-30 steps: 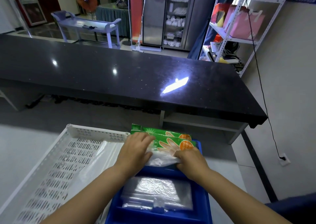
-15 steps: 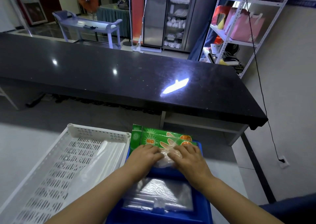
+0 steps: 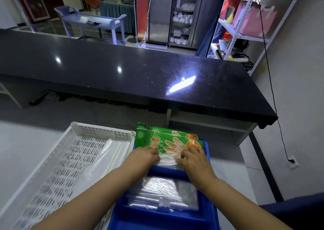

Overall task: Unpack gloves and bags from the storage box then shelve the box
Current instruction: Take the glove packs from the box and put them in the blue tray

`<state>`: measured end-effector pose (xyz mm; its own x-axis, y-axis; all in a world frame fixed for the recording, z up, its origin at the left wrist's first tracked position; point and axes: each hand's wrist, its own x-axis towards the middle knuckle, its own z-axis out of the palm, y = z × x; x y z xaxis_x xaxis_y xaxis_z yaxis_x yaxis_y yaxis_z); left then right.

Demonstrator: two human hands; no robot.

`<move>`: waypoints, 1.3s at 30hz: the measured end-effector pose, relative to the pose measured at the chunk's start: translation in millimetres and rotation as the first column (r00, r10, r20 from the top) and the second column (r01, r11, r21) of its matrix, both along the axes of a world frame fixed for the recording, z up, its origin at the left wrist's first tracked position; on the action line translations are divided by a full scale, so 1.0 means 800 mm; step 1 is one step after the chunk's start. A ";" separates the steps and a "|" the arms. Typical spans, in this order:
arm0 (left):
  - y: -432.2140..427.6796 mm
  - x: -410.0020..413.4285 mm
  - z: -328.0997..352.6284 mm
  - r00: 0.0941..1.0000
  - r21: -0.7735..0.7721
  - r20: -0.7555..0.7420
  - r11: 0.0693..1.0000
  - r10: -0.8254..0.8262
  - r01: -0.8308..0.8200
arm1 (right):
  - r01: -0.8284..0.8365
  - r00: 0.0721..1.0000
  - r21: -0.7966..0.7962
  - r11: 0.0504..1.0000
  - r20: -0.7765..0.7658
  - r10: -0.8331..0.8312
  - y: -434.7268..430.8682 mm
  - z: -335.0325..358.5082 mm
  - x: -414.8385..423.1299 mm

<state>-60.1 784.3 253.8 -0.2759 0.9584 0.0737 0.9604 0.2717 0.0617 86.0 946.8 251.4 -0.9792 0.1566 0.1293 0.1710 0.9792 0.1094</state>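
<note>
A blue storage box sits in front of me with a divider across it. Green packs of disposable gloves stand stacked in its far compartment, leaning over the far rim. Clear plastic bags lie flat in the near compartment. My left hand grips the lower left edge of the top glove pack with curled fingers. My right hand holds the same pack at its lower right, fingertips on the orange label. The pack's clear lower part shows between the two hands.
A white perforated basket with a clear bag inside touches the box's left side. Beyond stands a long black counter. A white metal shelf rack with pink bags is at the far right, by a wall with a black cable.
Both hands have drawn closer together over the top glove pack and slid toward its lower edge. The pack now lies flatter against the stack, showing more of its green front.
</note>
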 end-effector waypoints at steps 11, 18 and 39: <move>-0.014 -0.004 0.016 0.996 0.164 0.004 0.983 0.088 -0.088 | -0.003 0.992 -0.233 0.973 -0.126 -0.027 0.006 0.016 0.016; -0.011 0.009 -0.002 1.000 0.132 -0.002 0.991 0.015 -0.015 | -0.056 0.990 -0.018 0.998 -0.128 0.053 0.003 0.005 0.005; 0.028 0.024 0.005 0.894 0.058 0.103 0.894 0.437 -0.444 | -0.442 0.864 -0.001 0.897 -0.269 0.425 0.011 -0.012 0.012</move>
